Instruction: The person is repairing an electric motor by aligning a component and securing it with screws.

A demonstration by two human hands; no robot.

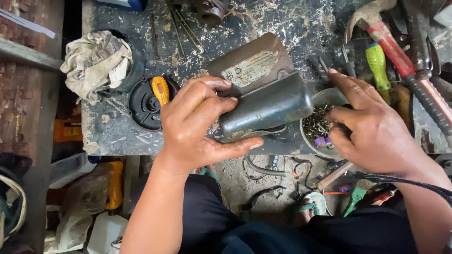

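The left hand (197, 124) wraps around the near end of a dark grey motor housing (261, 96), fingers curled over its top and the thumb stretched along its underside, so the hand grips it firmly. The housing lies tilted on the worn, paint-flecked workbench (292, 28), close to the bench's near edge, with a pale label on its upper face and a rounded black cover along the side towards the right hand. The right hand (372, 127) rests in a shallow grey bowl (320, 99) just beside the housing; its forefinger points out over the rim while the other fingers bend down among the small screws (316, 123) heaped in the bowl, though whether they pinch one cannot be told. Left of the housing, a round black end cap (143, 103) lies flat with a yellow-handled screwdriver (161, 89) across it, and a crumpled dirty rag (96, 63) sits further left. At the far right lie a claw hammer with a red handle (393, 44) and a green-handled screwdriver (377, 66)
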